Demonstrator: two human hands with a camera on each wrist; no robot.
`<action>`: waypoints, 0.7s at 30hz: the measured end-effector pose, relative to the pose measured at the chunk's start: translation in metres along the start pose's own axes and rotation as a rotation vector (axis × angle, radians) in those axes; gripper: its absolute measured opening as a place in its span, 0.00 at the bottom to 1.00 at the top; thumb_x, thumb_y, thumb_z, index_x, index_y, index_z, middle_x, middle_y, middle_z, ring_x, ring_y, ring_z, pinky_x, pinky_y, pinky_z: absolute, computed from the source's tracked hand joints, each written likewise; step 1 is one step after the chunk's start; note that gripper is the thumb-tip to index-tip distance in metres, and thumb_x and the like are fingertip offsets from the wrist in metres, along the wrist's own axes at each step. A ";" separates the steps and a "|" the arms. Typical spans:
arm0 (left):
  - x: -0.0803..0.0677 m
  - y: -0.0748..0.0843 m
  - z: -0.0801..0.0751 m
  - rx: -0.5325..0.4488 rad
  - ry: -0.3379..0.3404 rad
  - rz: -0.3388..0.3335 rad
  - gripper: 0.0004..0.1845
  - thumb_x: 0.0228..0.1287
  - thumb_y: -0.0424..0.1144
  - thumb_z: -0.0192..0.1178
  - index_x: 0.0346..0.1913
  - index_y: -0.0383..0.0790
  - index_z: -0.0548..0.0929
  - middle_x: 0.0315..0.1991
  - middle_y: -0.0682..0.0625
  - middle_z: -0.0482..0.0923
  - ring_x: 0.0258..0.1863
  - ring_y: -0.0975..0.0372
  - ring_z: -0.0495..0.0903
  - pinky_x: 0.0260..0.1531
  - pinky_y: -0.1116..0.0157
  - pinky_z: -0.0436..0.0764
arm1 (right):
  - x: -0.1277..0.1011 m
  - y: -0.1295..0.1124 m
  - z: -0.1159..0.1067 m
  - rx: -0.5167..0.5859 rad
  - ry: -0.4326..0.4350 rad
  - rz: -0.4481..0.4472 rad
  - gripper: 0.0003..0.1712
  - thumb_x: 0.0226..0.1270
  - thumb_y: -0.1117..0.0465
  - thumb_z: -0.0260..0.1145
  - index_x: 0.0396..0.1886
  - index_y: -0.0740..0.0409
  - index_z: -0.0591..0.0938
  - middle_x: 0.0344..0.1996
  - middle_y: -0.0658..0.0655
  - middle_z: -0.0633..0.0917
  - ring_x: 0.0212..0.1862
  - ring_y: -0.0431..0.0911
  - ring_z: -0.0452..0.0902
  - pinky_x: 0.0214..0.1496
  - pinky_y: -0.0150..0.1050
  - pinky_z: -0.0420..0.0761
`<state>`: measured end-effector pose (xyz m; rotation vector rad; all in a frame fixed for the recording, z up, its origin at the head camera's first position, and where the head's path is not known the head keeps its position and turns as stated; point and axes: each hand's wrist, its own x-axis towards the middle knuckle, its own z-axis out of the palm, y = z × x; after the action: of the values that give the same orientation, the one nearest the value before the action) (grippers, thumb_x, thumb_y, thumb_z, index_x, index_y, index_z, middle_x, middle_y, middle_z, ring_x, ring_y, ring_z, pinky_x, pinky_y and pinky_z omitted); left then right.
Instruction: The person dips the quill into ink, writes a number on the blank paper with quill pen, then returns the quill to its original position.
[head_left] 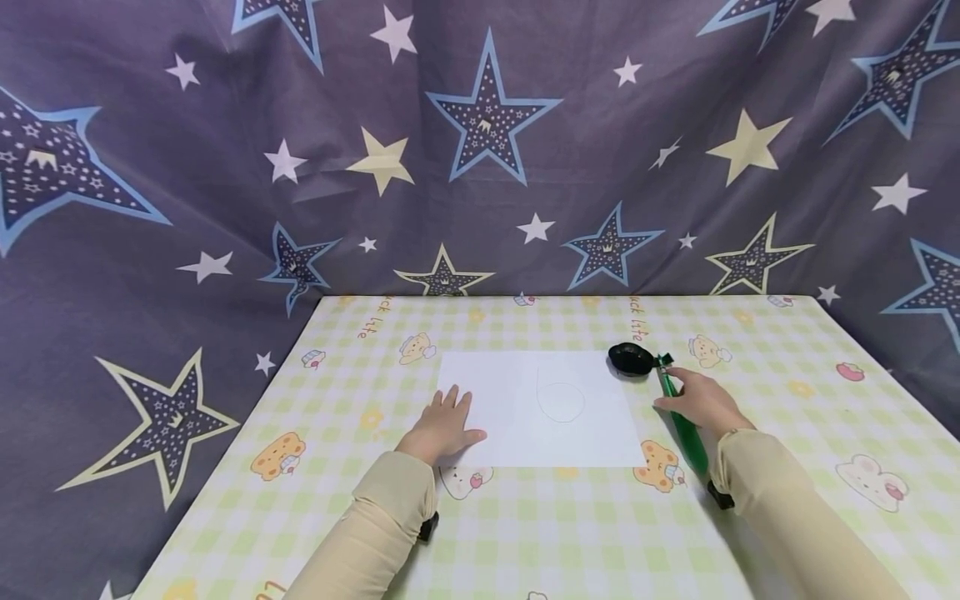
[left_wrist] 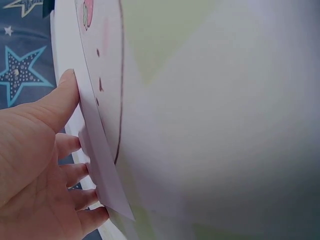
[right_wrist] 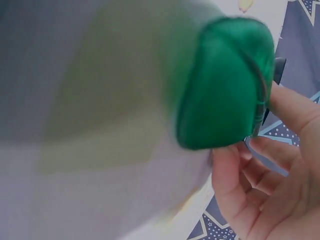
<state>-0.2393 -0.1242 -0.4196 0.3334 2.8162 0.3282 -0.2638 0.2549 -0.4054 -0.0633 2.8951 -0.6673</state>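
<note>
A white sheet of paper (head_left: 585, 433) lies on the checked tablecloth (head_left: 525, 533), with a thin curved line (head_left: 561, 402) drawn near its middle. My left hand (head_left: 444, 427) lies flat with straight fingers on the sheet's near left corner. In the left wrist view the left hand (left_wrist: 35, 165) touches the paper's edge (left_wrist: 102, 170). To the right of the sheet my right hand (head_left: 701, 402) grips a long green tool (head_left: 688, 435). The tool's far end sits beside a small black round object (head_left: 630, 359). Close in the right wrist view, the right hand (right_wrist: 260, 190) curls round the green tool (right_wrist: 225, 85).
The table is covered with a pale green and yellow checked cloth printed with cartoon animals. A dark star-patterned curtain (head_left: 480, 150) hangs behind and to both sides. The table's edges run close to the curtain at left and right.
</note>
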 end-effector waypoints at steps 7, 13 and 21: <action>0.000 0.000 -0.002 -0.009 -0.013 -0.006 0.39 0.65 0.54 0.52 0.69 0.32 0.55 0.69 0.33 0.45 0.67 0.40 0.43 0.64 0.48 0.49 | 0.000 -0.004 0.001 -0.034 0.006 0.022 0.44 0.55 0.49 0.68 0.64 0.70 0.63 0.56 0.75 0.70 0.53 0.67 0.67 0.50 0.60 0.70; -0.002 0.003 -0.006 -0.030 -0.014 -0.007 0.39 0.64 0.52 0.54 0.69 0.31 0.56 0.69 0.33 0.46 0.67 0.39 0.44 0.64 0.48 0.51 | 0.004 -0.003 0.004 -0.059 -0.001 0.040 0.46 0.55 0.48 0.68 0.65 0.70 0.62 0.57 0.75 0.68 0.54 0.67 0.66 0.46 0.58 0.73; -0.004 0.007 -0.011 -0.052 -0.027 -0.020 0.39 0.63 0.51 0.56 0.68 0.30 0.56 0.69 0.31 0.43 0.67 0.39 0.43 0.63 0.47 0.53 | 0.006 -0.003 0.006 -0.084 -0.022 0.065 0.47 0.56 0.48 0.68 0.67 0.70 0.59 0.59 0.76 0.66 0.56 0.68 0.63 0.49 0.59 0.71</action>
<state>-0.2372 -0.1204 -0.4065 0.2955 2.7772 0.3890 -0.2682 0.2497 -0.4100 0.0133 2.8892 -0.5305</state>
